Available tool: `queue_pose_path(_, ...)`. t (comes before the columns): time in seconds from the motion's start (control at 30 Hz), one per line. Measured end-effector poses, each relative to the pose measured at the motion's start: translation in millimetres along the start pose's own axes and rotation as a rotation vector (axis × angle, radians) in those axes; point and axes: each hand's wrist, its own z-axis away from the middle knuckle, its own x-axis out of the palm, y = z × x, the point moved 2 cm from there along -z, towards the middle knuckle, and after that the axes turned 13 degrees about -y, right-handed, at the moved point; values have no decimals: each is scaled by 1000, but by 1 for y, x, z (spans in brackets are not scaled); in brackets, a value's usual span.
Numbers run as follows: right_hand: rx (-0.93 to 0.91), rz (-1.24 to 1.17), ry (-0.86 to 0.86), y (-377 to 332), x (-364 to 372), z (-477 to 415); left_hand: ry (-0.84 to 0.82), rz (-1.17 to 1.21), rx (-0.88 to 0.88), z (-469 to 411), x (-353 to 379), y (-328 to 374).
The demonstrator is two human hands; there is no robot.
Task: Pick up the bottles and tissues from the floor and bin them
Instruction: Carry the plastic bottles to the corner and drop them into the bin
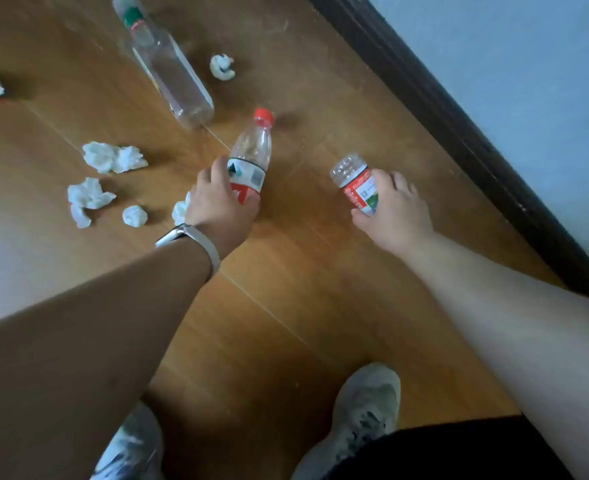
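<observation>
Head view: left hand (216,202) grips the red-capped bottle (253,150) round its red-white label. It is clear thin plastic, cap pointing away, long axis leaning right. Right hand (395,211) curls round the second bottle (353,183) — dimpled base points away-left, cap end hidden. The large clear bottle (171,69) lies flat on the wooden floor (286,271), axis diagonal. Crumpled white tissues (113,157) — lumpy wads — lie scattered to the left.
</observation>
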Motion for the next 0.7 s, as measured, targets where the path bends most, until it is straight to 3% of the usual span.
queue_pose_path(0.2, 131, -71, -134, 18, 22, -21, -125, -114, -162, -17, 14, -7)
queue_pose_path(0.37, 112, -86, -155, 16, 20, -18, -117, -67, -151, -9, 12, -6)
queue_pose_path(0.7, -29, -202, -145, -43, -87, 86, 0, 259, -203, 126, -71, 41)
